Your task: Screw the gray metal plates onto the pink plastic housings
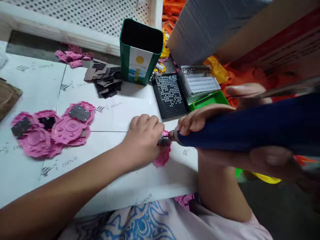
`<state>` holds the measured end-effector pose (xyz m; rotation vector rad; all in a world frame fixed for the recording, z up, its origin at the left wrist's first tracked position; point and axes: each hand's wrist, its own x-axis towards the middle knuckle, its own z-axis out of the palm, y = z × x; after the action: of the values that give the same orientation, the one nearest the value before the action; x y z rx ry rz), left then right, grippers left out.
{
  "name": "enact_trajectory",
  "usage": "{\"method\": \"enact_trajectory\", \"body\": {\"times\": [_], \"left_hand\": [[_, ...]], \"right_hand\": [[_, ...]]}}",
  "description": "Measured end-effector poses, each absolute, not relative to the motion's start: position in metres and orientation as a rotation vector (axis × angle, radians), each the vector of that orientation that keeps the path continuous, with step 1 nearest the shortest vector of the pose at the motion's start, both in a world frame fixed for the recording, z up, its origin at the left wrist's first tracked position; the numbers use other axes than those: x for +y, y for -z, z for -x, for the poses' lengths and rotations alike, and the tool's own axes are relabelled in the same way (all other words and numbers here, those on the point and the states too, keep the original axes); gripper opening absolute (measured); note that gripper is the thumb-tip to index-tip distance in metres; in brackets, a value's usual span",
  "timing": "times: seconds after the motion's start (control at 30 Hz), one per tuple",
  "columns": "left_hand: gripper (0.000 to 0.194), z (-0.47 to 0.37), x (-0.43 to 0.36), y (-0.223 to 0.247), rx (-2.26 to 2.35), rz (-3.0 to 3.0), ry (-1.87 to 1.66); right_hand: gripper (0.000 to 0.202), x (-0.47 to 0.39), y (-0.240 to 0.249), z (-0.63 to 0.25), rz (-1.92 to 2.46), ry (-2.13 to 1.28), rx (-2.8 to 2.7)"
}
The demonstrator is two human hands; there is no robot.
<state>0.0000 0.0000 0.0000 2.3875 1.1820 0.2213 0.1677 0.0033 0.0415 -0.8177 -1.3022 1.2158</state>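
My left hand (145,140) is closed on the left edge of a pink plastic part (162,159), pressing it on the white tabletop. A small dark plate (164,141) lies on that part. My right hand (193,120) wraps the front of a blue electric screwdriver (232,128), which lies nearly level in view. Its bit points left, at the dark plate; whether it touches a screw is too small to tell. Farther back on the screwdriver are blurred fingers (246,90); I cannot tell whose they are.
Pink parts with dark plates (71,125) lie at left. Behind stand loose dark plates (106,80), a green tin (140,56), a black screw tray (171,95), a clear box (200,80) and a green tray (210,100). A white crate (100,36) and cartons (200,30) border the back.
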Motion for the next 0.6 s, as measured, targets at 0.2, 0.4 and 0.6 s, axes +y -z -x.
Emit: {"method": "enact_trajectory", "body": {"times": [0.2,0.4,0.6], "left_hand": [[0.034,0.001,0.005,-0.003,1.188,-2.355,-0.118],[0.03,0.005,0.007,-0.004,1.114,-2.37,-0.178],[0.036,0.007,0.008,0.003,1.098,-2.393,-0.284]], "right_hand": [[0.047,0.005,-0.048,-0.152,0.64,-1.135,-1.253],[0.044,0.028,-0.065,-0.16,0.671,-1.03,-1.212],[0.033,0.069,-0.067,-0.162,0.824,-0.588,-0.937]]}}
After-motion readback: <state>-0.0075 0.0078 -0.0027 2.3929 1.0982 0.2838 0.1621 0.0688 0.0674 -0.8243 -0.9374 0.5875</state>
